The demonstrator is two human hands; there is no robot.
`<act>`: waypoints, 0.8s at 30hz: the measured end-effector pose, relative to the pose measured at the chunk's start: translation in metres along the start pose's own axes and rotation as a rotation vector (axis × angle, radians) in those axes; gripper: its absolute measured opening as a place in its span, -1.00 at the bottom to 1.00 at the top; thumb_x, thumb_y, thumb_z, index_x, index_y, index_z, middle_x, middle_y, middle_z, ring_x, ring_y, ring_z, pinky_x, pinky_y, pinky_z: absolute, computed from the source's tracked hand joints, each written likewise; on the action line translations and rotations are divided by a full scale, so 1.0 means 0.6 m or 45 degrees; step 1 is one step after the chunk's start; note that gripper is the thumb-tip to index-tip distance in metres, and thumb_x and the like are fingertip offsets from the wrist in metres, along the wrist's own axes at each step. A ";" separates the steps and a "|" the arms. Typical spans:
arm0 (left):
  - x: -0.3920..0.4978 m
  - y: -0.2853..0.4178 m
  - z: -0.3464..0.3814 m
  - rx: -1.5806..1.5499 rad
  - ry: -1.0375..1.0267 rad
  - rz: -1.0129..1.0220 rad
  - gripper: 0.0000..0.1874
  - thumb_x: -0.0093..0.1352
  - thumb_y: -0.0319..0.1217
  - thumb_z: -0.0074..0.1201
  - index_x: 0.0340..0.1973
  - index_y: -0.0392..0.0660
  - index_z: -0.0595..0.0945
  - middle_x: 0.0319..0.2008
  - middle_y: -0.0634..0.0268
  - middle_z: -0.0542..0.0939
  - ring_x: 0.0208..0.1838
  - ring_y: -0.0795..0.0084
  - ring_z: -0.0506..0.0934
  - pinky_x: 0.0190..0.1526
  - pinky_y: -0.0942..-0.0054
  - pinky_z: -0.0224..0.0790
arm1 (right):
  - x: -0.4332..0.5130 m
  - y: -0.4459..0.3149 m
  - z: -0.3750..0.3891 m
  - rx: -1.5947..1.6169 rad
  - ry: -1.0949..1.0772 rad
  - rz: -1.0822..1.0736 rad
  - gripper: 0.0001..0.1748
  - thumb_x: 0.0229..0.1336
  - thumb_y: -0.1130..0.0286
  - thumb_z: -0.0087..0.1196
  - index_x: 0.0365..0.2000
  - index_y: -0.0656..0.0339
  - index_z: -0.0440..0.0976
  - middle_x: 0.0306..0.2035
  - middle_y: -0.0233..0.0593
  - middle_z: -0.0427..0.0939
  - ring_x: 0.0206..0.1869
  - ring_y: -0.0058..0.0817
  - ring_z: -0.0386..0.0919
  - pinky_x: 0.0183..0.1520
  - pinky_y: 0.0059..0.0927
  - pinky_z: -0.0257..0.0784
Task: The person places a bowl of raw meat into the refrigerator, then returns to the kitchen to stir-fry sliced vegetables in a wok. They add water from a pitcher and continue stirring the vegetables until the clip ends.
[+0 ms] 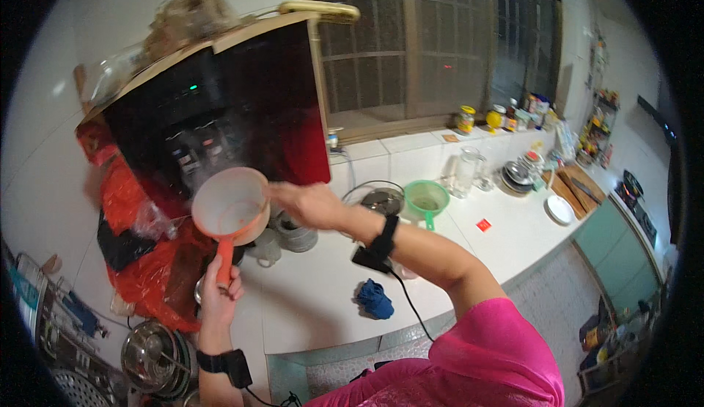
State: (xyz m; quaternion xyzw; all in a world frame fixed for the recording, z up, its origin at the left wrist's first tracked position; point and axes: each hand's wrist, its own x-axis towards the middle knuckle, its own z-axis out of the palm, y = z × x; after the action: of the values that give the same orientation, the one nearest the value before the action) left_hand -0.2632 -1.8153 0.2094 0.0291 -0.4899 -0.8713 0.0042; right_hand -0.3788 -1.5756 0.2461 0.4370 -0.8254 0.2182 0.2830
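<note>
My left hand point(221, 286) is wrapped around the orange handle of a plastic water dipper point(234, 203), pale inside with an orange rim. Its bowl is tilted towards me, in front of a dark, glossy water dispenser point(264, 104) with a green light. Wisps of steam hang between the dispenser's outlets and the bowl. My right hand point(308, 203) reaches in from the right, blurred, its fingertips at the dipper's right rim; whether they grip it is hidden. Below the hands, a glass mug point(267, 250) and a grey ribbed container point(297, 234) stand on the white counter point(319, 297).
A crumpled blue cloth point(375, 298) lies near the counter's front edge. Further right are a green strainer point(427, 198), a glass pitcher point(466, 173), a white plate point(560, 210) and a cutting board point(577, 187) with a knife. Red plastic bags point(154, 275) hang at the left.
</note>
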 end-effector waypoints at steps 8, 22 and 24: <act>-0.108 -0.107 0.068 0.193 0.084 -0.019 -0.53 0.36 -0.11 -0.14 0.06 -0.15 0.36 -0.58 0.45 0.30 -0.72 0.69 0.12 -0.75 0.68 -0.07 | -0.412 -0.090 -0.154 0.821 -0.122 0.523 -0.60 0.26 0.19 -0.16 -0.01 0.21 0.39 -0.20 -0.20 0.56 -0.51 -0.43 0.53 -0.32 -0.44 0.43; -0.226 -0.493 0.466 -0.137 -0.516 -0.763 -0.57 0.39 -0.19 -0.18 0.06 -0.21 0.34 -0.59 0.41 0.27 -0.72 0.68 0.13 -0.72 0.68 0.00 | -1.070 -0.365 -0.391 0.834 0.693 2.140 -0.60 0.29 0.18 -0.20 0.01 0.16 0.39 -0.28 -0.36 0.58 -0.56 -0.66 0.41 -0.42 -0.59 0.42; -0.237 -0.545 0.543 -0.191 -0.669 -0.884 -0.58 0.39 -0.20 -0.17 0.03 -0.22 0.35 -0.59 0.40 0.28 -0.72 0.68 0.13 -0.72 0.69 0.01 | -1.096 -0.366 -0.417 0.800 0.735 2.109 -0.61 0.27 0.22 -0.19 0.00 0.20 0.40 -0.30 -0.32 0.58 -0.52 -0.62 0.45 -0.43 -0.56 0.43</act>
State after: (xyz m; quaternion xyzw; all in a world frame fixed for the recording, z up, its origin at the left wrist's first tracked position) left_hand -0.1320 -1.3622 0.1059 -0.0311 -0.3710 -0.8320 -0.4114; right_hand 0.1770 -1.1455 0.0244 -0.3060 -0.6746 0.6643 0.1000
